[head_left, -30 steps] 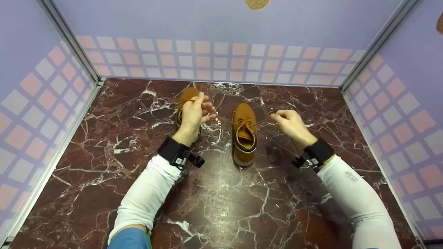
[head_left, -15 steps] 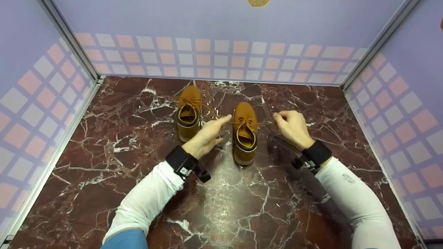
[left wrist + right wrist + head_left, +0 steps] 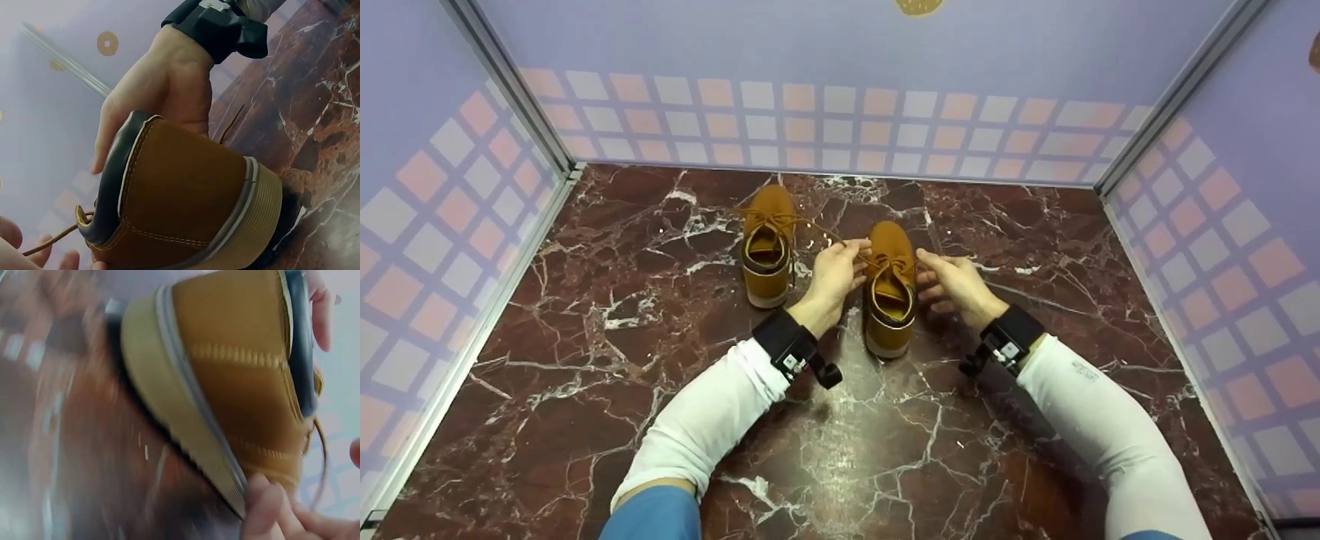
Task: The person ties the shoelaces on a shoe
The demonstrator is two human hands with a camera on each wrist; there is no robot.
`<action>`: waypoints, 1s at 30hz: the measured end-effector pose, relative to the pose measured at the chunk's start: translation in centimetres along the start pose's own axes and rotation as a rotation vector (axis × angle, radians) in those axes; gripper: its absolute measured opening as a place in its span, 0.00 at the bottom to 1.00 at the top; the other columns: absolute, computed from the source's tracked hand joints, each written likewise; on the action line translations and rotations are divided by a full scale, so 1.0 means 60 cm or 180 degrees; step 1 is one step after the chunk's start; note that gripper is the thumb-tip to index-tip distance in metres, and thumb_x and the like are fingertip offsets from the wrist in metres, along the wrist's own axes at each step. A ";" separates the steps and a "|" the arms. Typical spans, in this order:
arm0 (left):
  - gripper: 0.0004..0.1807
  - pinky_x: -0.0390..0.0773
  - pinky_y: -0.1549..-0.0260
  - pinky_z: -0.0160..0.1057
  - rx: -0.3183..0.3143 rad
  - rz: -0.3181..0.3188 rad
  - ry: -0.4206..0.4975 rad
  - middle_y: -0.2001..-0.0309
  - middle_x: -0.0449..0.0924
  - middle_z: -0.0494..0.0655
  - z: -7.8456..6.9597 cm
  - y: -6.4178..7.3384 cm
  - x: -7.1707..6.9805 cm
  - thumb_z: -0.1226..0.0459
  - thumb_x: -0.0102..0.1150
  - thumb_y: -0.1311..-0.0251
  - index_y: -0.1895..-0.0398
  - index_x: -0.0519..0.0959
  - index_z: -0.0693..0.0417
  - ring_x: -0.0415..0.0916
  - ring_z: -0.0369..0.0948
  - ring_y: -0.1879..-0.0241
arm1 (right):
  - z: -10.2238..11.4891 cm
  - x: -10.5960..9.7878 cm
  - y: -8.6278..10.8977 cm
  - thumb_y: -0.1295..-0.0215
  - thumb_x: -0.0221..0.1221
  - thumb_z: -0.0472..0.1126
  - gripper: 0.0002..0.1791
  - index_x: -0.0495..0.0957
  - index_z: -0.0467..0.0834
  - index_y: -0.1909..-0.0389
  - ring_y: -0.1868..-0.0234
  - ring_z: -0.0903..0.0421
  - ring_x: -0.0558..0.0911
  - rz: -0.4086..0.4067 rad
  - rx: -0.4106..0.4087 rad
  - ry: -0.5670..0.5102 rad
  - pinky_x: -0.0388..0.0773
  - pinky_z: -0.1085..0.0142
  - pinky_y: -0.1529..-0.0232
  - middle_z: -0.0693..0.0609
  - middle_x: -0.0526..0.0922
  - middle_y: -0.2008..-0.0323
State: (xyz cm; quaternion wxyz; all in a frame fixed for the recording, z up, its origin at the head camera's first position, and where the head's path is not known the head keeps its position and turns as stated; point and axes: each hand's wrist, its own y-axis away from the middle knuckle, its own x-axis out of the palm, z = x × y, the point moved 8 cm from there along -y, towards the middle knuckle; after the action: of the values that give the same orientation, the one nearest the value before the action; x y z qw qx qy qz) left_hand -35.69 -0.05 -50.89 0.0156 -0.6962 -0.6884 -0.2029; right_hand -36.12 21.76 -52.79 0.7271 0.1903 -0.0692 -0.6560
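A tan lace-up ankle shoe [image 3: 888,339] with a dark padded collar stands upright between my two hands, toe pointing away. On its left, my left hand [image 3: 832,276] pinches a brown shoelace [image 3: 52,241] that runs from the shoe's front. My right hand [image 3: 958,289] is on the other side, fingers loosely extended along the shoe and thumb apart. In the right wrist view, right-hand fingertips [image 3: 264,498] come right up to the sole edge near the front. A loose lace end [image 3: 232,125] shows beyond the heel in the left wrist view.
A matching tan shoe [image 3: 767,291] stands farther left and slightly back, its laces [image 3: 810,223] spread out to the sides. The dark red marbled surface [image 3: 585,375] is bounded by lilac panels [image 3: 840,45] with pink and white squares at the back and sides.
My left hand has come from over the left shoe to the near shoe's left side. My right hand has moved left to the shoe, releasing the lace it pinched; its fingers have spread.
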 end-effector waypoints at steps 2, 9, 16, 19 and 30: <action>0.21 0.82 0.45 0.42 0.0028 0.0002 -0.0011 0.48 0.89 0.52 0.000 -0.001 0.000 0.60 0.43 0.08 0.38 0.84 0.65 0.83 0.44 0.48 | 0.001 0.005 -0.006 0.15 0.60 0.61 0.31 0.76 0.41 0.29 0.61 0.57 0.87 0.0004 0.0038 -0.0283 0.86 0.67 0.65 0.53 0.85 0.51; 0.25 0.88 0.43 0.43 0.0113 0.0101 0.0156 0.63 0.89 0.44 -0.013 -0.008 -0.002 0.56 0.39 0.07 0.44 0.84 0.65 0.88 0.42 0.58 | 0.037 -0.001 -0.012 0.10 0.55 0.53 0.15 0.80 0.47 0.42 0.49 0.55 0.85 -0.0173 -0.0363 -0.1346 0.84 0.65 0.52 0.52 0.85 0.47; 0.24 0.89 0.54 0.39 0.0294 0.0159 0.0368 0.68 0.87 0.45 -0.036 -0.019 0.005 0.56 0.39 0.07 0.52 0.84 0.59 0.87 0.42 0.63 | 0.076 0.005 -0.003 0.07 0.47 0.46 0.13 0.77 0.44 0.51 0.54 0.53 0.92 -0.0090 -0.0748 -0.2142 0.90 0.62 0.45 0.51 0.93 0.58; 0.23 0.89 0.59 0.38 0.0341 0.0214 0.0450 0.71 0.85 0.45 -0.041 -0.021 0.011 0.57 0.39 0.07 0.53 0.83 0.60 0.85 0.42 0.67 | 0.086 0.006 0.001 0.06 0.45 0.46 0.15 0.76 0.44 0.52 0.63 0.55 0.90 -0.0114 -0.0850 -0.2273 0.89 0.66 0.54 0.50 0.92 0.64; 0.24 0.82 0.73 0.31 0.0445 0.0480 -0.0514 0.77 0.76 0.40 -0.052 -0.026 0.030 0.57 0.46 0.08 0.42 0.86 0.69 0.74 0.35 0.78 | 0.128 -0.003 0.021 0.07 0.48 0.44 0.14 0.78 0.43 0.54 0.76 0.60 0.78 -0.0248 -0.1406 -0.1942 0.79 0.70 0.72 0.54 0.82 0.75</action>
State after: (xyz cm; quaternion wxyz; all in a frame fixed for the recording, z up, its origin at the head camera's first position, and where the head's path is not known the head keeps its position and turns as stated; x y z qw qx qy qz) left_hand -38.07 0.80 -47.89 0.0238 -0.7572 -0.6456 -0.0959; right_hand -37.68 20.59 -45.22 0.6710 -0.1727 -0.1321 -0.7088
